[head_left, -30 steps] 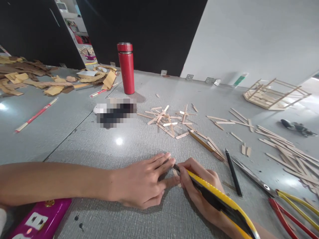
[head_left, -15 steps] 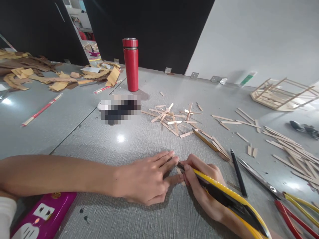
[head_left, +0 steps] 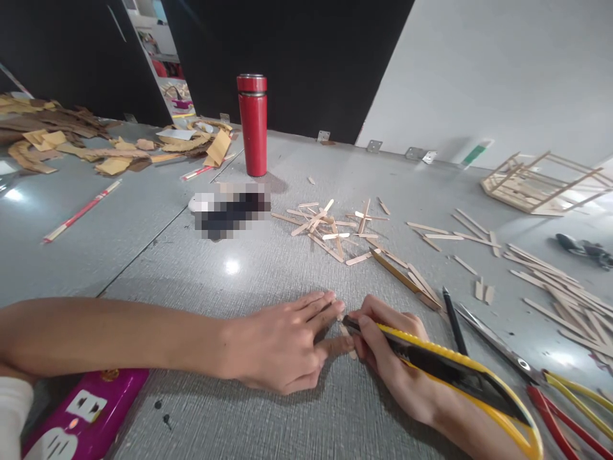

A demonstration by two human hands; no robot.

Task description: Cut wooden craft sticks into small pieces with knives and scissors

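My right hand (head_left: 393, 358) is closed around a yellow-and-black utility knife (head_left: 460, 374), its tip pointing left at a short wooden craft stick piece (head_left: 345, 333) on the grey surface. My left hand (head_left: 282, 342) lies palm down, fingers stretched and spread, with the index fingertip and thumb touching the stick's two ends. Much of that stick is hidden by the fingers. Past my right hand lie tweezers (head_left: 405, 278), a black pen (head_left: 454, 322) and scissors or shears with a grey blade (head_left: 498, 345).
Loose craft sticks (head_left: 325, 223) are scattered ahead, with a larger pile (head_left: 569, 291) at right. A red flask (head_left: 252, 128) stands near the black panel. A purple power strip (head_left: 90, 412) sits under my left forearm. Farther right rests a stick frame (head_left: 541, 185). Torn cardboard (head_left: 115, 153) lies left.
The utility knife has swung to the right at its rear end, and its tip has drawn slightly right. My right wrist turned with it. My left hand stays in place.
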